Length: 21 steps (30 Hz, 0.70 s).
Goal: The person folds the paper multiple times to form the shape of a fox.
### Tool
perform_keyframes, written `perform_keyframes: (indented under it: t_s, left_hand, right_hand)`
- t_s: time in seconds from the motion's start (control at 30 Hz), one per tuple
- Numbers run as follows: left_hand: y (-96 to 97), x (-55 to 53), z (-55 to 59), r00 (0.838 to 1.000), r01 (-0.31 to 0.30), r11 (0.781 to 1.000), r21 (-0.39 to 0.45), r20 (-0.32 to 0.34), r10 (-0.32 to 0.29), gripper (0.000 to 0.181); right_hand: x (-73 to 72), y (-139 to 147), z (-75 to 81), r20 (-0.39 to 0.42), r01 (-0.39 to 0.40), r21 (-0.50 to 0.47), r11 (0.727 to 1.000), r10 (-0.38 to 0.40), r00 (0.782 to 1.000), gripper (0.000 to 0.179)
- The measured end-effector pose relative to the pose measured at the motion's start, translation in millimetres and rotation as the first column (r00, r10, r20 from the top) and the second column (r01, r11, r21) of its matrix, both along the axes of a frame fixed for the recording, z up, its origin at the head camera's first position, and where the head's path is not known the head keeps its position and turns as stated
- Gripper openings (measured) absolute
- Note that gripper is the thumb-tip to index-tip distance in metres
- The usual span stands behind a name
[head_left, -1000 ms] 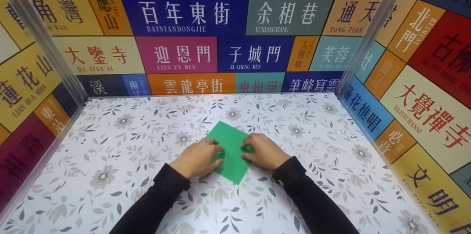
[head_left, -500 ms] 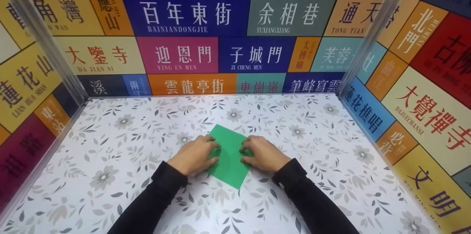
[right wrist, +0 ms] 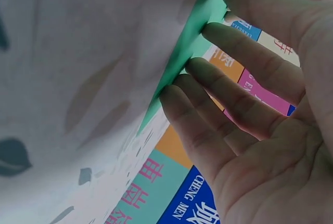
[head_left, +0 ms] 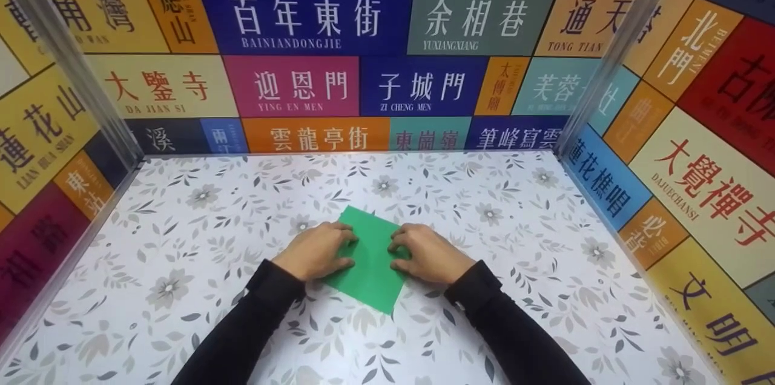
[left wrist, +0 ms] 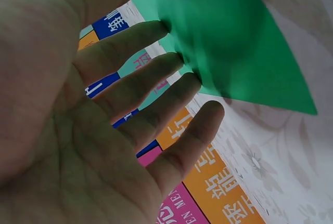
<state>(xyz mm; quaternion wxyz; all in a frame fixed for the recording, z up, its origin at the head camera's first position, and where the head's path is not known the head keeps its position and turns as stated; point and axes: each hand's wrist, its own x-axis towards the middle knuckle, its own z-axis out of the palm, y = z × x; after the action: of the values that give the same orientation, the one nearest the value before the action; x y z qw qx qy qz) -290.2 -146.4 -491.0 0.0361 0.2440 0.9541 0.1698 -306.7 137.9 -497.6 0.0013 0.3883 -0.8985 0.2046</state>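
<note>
Left hand [head_left: 315,252] and right hand [head_left: 430,253] at opposite sides of green paper [head_left: 369,267], fingers spread, fingertips touching it, palms visible in wrist views, hidden in head view.

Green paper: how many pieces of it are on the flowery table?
1. The green sheet lies on the floral tabletop, between the left hand and right hand, whose fingertips touch it. Any piece directly underneath would be hidden.
</note>
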Motion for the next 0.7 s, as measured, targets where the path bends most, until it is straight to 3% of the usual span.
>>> perform_keyframes:
  t_s: [0.7]
  left_hand:
    - [-4.5,-9.9,-1.3,0.996,-0.063,0.998,-0.006,0.070,0.063,0.051]
  right_hand:
    - [2.5,-3.2,-0.8,-0.009,0.009,-0.036,0.999,-0.009,1.000,0.023]
